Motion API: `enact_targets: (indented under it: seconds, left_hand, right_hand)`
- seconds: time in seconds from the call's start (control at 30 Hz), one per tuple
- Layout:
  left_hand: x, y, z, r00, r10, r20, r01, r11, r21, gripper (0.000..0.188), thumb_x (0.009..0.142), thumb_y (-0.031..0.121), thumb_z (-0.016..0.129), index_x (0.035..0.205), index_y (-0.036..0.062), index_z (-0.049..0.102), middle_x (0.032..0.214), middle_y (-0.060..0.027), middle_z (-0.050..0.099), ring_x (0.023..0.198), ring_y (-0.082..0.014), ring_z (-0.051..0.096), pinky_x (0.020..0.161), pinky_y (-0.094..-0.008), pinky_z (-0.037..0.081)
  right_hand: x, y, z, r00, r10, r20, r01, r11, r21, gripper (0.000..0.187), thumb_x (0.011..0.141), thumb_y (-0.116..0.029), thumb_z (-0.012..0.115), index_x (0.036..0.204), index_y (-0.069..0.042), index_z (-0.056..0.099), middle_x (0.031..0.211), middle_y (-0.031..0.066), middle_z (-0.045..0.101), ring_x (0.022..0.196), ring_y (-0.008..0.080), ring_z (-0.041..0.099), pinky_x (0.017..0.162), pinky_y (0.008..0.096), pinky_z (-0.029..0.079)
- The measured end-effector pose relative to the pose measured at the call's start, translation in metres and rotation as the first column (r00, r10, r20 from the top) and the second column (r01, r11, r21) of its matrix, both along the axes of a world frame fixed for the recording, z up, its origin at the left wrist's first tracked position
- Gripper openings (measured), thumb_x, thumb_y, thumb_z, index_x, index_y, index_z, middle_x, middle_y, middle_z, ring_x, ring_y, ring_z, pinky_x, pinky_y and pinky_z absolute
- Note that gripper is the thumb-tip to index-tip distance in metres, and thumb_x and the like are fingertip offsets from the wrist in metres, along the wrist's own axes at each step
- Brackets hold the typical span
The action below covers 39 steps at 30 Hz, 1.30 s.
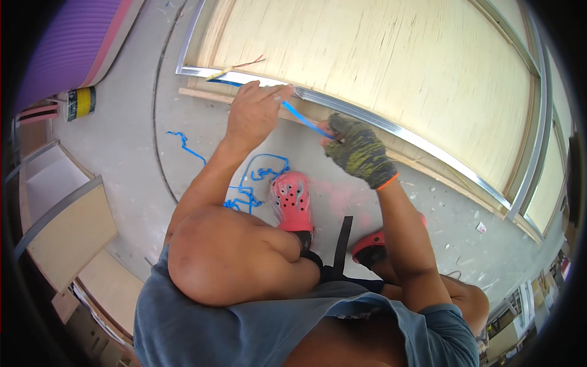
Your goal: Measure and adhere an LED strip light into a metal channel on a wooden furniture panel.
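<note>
A narrow blue plastic strip (pixel 299 116) runs between my two hands, slightly bowed. My bare left hand (pixel 255 113) is closed over it against the metal edge rail (pixel 367 115) of a panel; its fingertips partly hide the strip. My right hand (pixel 361 150), in a green-and-black patterned glove with an orange cuff, pinches the strip's other end, just off the rail. More blue shows on the rail left of my left hand. Beside it, thin wires (pixel 244 65) with red ends and a yellowish sheath stick out over the panel.
The pale wooden panel (pixel 379 49) fills the far side. Crumpled blue strips (pixel 244 199) lie on the grey floor by my red clog (pixel 291 199). At the left are a purple padded piece (pixel 73 43), a black-and-yellow roll (pixel 81 104) and wooden boards (pixel 73 238).
</note>
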<state>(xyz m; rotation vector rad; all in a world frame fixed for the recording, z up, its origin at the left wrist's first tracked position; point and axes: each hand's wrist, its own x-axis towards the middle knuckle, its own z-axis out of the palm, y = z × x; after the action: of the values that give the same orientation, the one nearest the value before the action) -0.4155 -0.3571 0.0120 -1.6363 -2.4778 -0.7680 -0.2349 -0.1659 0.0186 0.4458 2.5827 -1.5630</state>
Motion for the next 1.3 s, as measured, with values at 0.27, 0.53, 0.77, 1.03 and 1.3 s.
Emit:
enact_targets:
  seconds: [0.27, 0.53, 0.77, 1.03, 1.3]
  left_hand:
    - [0.005, 0.012, -0.014, 0.997, 0.07, 0.024, -0.071, 0.994, 0.077, 0.038, 0.087, -0.003, 0.068, 0.121, 0.0135, 0.075, 0.111, -0.0077, 0.077, 0.101, -0.0286, 0.072, 0.1, -0.0484, 0.053]
    - [0.072, 0.06, 0.039, 0.982, -0.074, 0.174, 0.05, 0.989, 0.136, 0.039, 0.085, 0.0, 0.07, 0.123, 0.0094, 0.072, 0.104, -0.0086, 0.074, 0.104, -0.0316, 0.065, 0.094, -0.0455, 0.051]
    - [0.056, 0.063, 0.002, 0.872, -0.228, 0.433, 0.226, 0.972, 0.057, 0.023, 0.088, 0.006, 0.071, 0.111, 0.0104, 0.074, 0.097, -0.0084, 0.071, 0.091, -0.0316, 0.062, 0.081, -0.0411, 0.051]
    - [0.08, 0.065, 0.006, 0.942, -0.045, 0.333, 0.001, 0.991, 0.132, 0.019, 0.086, 0.011, 0.076, 0.104, 0.0069, 0.075, 0.089, -0.01, 0.069, 0.084, -0.0329, 0.064, 0.077, -0.0434, 0.053]
    - [0.09, 0.066, -0.006, 0.847, 0.021, 0.53, -0.08, 0.993, 0.088, 0.016, 0.086, 0.014, 0.075, 0.096, 0.0023, 0.075, 0.092, -0.0145, 0.075, 0.088, -0.0347, 0.07, 0.079, -0.043, 0.055]
  right_hand:
    - [0.014, 0.039, -0.003, 0.958, 0.019, 0.285, 0.031, 0.985, -0.17, 0.027, 0.092, -0.028, 0.073, 0.11, -0.009, 0.077, 0.078, 0.0109, 0.068, 0.075, 0.024, 0.064, 0.075, 0.0399, 0.052]
    - [0.014, 0.034, -0.001, 0.965, -0.098, 0.242, 0.11, 0.993, -0.036, 0.026, 0.092, -0.029, 0.072, 0.11, -0.011, 0.077, 0.087, 0.0126, 0.071, 0.083, 0.0285, 0.067, 0.08, 0.0417, 0.053]
    - [0.018, 0.04, 0.004, 0.98, -0.014, 0.196, 0.011, 1.0, 0.017, 0.028, 0.091, -0.029, 0.073, 0.113, -0.013, 0.078, 0.091, 0.0135, 0.073, 0.085, 0.0292, 0.068, 0.081, 0.0423, 0.053]
    - [0.028, 0.05, -0.015, 0.974, -0.111, 0.199, 0.131, 0.987, -0.089, 0.03, 0.092, -0.033, 0.074, 0.107, -0.007, 0.079, 0.074, 0.0129, 0.067, 0.067, 0.0213, 0.061, 0.069, 0.0384, 0.051]
    - [0.025, 0.045, -0.009, 0.97, -0.133, 0.206, 0.167, 0.973, -0.161, 0.031, 0.093, -0.033, 0.074, 0.107, -0.006, 0.078, 0.073, 0.0078, 0.067, 0.068, 0.0167, 0.06, 0.068, 0.0357, 0.051]
